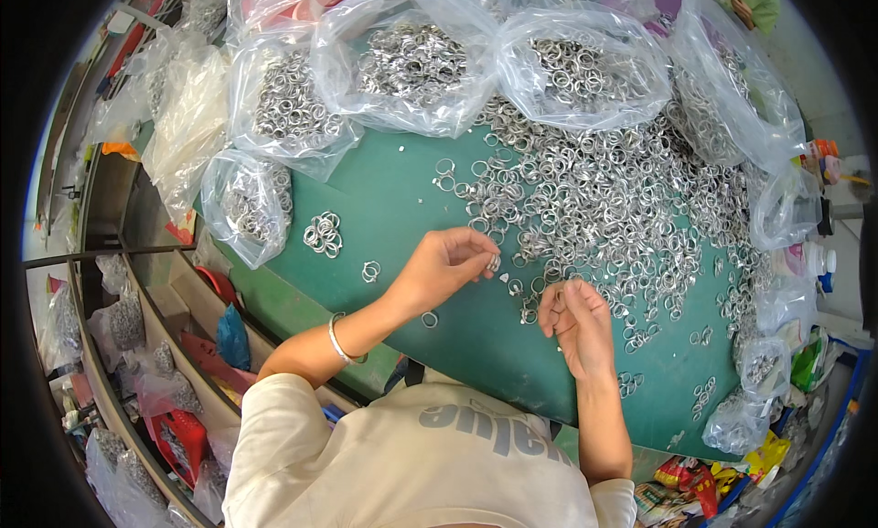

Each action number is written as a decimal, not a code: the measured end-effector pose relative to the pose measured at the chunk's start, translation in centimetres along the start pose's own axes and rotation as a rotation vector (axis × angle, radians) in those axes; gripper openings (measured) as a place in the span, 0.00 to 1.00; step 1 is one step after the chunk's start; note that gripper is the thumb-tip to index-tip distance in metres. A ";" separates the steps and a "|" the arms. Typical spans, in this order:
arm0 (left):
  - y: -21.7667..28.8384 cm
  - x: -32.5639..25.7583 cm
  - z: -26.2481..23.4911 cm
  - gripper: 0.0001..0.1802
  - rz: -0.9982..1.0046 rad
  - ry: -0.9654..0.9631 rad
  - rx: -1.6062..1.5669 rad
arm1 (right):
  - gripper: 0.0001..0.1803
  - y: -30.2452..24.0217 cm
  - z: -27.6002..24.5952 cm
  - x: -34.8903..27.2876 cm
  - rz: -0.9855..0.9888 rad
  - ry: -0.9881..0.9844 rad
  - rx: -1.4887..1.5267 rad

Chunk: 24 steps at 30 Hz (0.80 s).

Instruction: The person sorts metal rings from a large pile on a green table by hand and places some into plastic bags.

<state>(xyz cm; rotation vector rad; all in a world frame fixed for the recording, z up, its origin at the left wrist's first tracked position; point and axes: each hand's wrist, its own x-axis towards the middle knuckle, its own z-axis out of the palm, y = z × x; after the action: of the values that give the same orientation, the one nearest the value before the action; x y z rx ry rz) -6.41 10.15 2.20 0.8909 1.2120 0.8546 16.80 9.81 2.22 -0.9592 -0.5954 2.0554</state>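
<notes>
"Left hand (448,261)?"
"Mid-frame, pinching a ring (495,264)!"
"And the right hand (583,327)?"
"Just right of centre, fingers curled; can't tell if it's gripping."
"Room?"
"Bare table (389,194) left of centre; pile (631,199) crowds bags (640,96), upper right."

Table (393,194) plain green. Rings (604,190) across it silver-grey. Bags (430,118) along far edge clear, whitish glare. Shirt (366,459) at near edge cream, grey lettering (501,437). Bangle (335,338) silver. Blue bag (233,338) past left edge. Packet (808,365) off right edge green, yellow packet (770,455) off near-right corner.
</notes>
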 end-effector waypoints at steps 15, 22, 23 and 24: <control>1.0 0.8 4.5 0.34 0.749 -0.187 1.202 | 0.17 -1.4 -2.3 -4.5 -0.470 0.466 -1.509; -0.4 2.5 4.5 0.21 0.724 -0.102 1.400 | 0.15 0.2 -1.8 -4.2 -0.484 0.241 -1.755; -0.2 2.4 4.2 0.21 0.719 -0.070 1.380 | 0.14 0.0 -2.1 -4.6 -0.483 0.253 -1.746; 0.1 2.3 4.1 0.21 0.714 -0.038 1.359 | 0.12 -0.2 -2.4 -5.0 -0.481 0.266 -1.738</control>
<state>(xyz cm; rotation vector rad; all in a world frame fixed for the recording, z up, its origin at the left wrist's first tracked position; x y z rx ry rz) -2.06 11.79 1.87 2.5208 1.3986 0.4262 20.88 6.15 3.03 -1.6319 -2.2595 0.5584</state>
